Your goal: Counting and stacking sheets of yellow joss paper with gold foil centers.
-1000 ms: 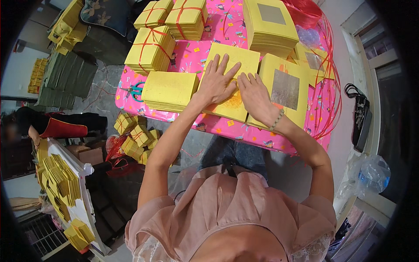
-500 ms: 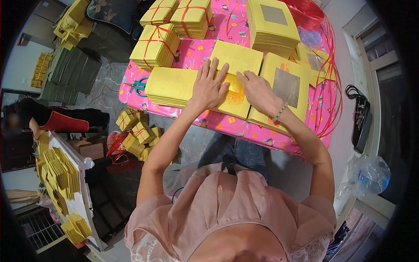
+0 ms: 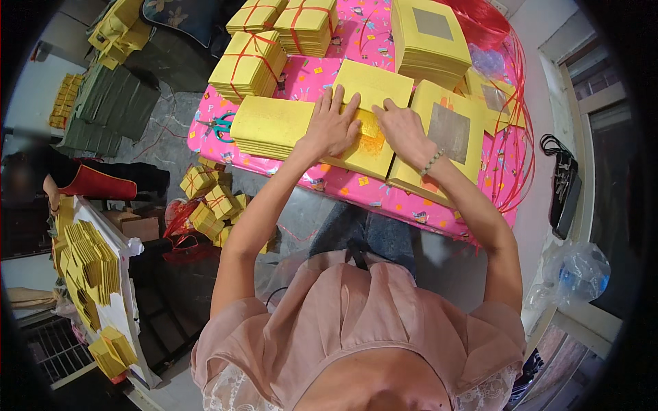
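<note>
My left hand (image 3: 334,127) lies with its fingers spread on a yellow paper sheet (image 3: 378,83), over the sheet's left side. My right hand (image 3: 406,132), a beaded bracelet at its wrist, has curled fingers pressed at the sheet's near edge. Between the hands shows a shiny gold-orange patch (image 3: 371,137) on yellow paper below that edge. Left of my left hand lies a stack of folded yellow paper (image 3: 269,123). Close by my right hand is a yellow paper stack with a grey square (image 3: 449,137). What sits under my right fingertips is hidden.
Red-tied yellow bundles (image 3: 248,67) and a tall yellow stack (image 3: 426,51) stand on the pink tablecloth (image 3: 308,68). Green-handled scissors (image 3: 222,127) lie at its left edge. Red strands (image 3: 514,137) hang at the right. More bundles (image 3: 209,205) sit on the floor; another person's arm (image 3: 51,192) is at far left.
The whole view has shifted slightly. Both hands stay at nearly the same places on the yellow paper, with my right fingers still pressed at the sheet's near edge.
</note>
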`<control>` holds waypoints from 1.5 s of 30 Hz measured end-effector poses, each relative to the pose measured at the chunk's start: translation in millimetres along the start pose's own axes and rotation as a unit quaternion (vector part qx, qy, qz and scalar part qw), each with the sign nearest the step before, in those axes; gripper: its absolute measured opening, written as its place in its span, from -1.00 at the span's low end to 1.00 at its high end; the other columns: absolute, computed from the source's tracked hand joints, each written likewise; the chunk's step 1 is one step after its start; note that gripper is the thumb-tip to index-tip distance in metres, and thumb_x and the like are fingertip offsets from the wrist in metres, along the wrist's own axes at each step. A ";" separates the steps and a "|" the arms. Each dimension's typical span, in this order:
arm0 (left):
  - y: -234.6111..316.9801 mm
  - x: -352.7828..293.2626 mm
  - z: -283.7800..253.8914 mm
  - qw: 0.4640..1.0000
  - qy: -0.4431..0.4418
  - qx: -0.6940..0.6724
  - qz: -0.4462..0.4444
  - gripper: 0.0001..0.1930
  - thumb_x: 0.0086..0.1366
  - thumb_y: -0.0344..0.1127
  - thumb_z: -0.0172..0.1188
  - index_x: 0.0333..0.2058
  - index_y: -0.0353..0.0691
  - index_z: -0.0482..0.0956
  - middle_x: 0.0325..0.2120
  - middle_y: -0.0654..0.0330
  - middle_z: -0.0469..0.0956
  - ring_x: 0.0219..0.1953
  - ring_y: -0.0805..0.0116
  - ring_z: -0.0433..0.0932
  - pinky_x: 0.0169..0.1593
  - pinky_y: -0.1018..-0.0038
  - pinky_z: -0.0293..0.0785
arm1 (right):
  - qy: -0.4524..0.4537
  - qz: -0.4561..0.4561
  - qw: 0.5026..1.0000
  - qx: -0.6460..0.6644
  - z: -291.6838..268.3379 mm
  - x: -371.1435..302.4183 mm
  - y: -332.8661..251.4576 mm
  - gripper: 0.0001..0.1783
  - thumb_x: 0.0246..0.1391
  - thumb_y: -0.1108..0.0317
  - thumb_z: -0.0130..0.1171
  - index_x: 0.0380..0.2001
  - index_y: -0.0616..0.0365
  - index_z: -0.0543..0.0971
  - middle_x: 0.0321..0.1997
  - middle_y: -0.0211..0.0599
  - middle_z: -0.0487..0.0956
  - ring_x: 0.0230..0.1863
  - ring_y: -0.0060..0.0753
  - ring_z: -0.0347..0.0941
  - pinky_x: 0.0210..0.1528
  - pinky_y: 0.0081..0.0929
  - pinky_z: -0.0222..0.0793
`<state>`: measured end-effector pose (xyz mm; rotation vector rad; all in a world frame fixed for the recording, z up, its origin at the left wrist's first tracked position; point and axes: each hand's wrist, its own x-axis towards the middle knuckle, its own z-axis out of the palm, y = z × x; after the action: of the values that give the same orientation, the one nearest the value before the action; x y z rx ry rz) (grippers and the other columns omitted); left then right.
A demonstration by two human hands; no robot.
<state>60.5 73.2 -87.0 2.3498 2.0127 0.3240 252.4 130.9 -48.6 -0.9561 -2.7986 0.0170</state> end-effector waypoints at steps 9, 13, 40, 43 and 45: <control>18.2 -5.0 -22.6 0.980 0.162 -0.118 -0.015 -0.52 0.33 -0.22 0.10 0.19 -0.20 0.33 0.16 -0.20 0.31 0.17 -0.19 0.35 0.22 0.02 0.26 | 0.019 -0.008 0.999 -0.028 4.0 14.1 27.1 -0.80 0.03 0.32 0.25 -0.40 0.27 0.56 -0.35 -0.10 0.51 -0.36 -0.08 0.57 -0.36 -0.22 0.50; 20.9 1.2 -18.3 0.853 -0.032 -0.489 -0.180 -0.54 0.32 -0.20 0.20 0.08 -0.32 0.36 -0.14 0.02 0.53 -0.32 0.22 0.61 -0.25 0.32 0.56 | 0.079 -0.056 0.992 -0.083 12.1 18.2 26.4 -0.85 -0.06 0.36 0.16 -0.59 0.21 0.57 -0.47 -0.11 0.55 -0.43 -0.17 0.58 -0.44 -0.28 0.48; -24.3 -89.9 -82.3 0.633 0.252 -0.680 -0.273 -0.63 0.30 -0.34 0.20 0.00 -0.37 0.36 -0.28 0.11 0.59 -0.41 0.41 0.62 -0.31 0.49 0.66 | -0.031 -0.007 0.912 0.408 -6.2 109.8 -25.6 -0.56 0.15 0.03 0.22 -0.12 0.21 0.58 -0.20 -0.24 0.60 -0.14 -0.48 0.49 -0.08 -0.43 0.40; -49.2 -102.2 -67.7 0.666 0.333 -0.589 -0.314 -0.58 0.26 -0.34 0.28 0.00 -0.36 0.34 -0.31 0.12 0.59 -0.50 0.49 0.58 -0.42 0.57 0.58 | -0.035 -0.036 0.918 0.393 18.7 132.3 -43.6 -0.55 0.14 0.02 0.23 -0.14 0.21 0.59 -0.20 -0.19 0.61 -0.12 -0.37 0.52 -0.05 -0.40 0.40; -64.6 -109.9 -61.7 0.668 0.342 -0.575 -0.327 -0.52 0.25 -0.35 0.30 0.03 -0.37 0.27 -0.31 0.10 0.58 -0.48 0.49 0.56 -0.43 0.59 0.53 | -0.064 -0.016 0.920 0.385 23.1 138.5 -57.3 -0.52 0.11 -0.02 0.24 -0.13 0.19 0.60 -0.16 -0.13 0.62 -0.06 -0.27 0.53 -0.02 -0.34 0.41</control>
<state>-28.8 -30.9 -52.0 0.6740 1.6927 1.8842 106.2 170.8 -43.8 -0.7061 -2.5189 1.1134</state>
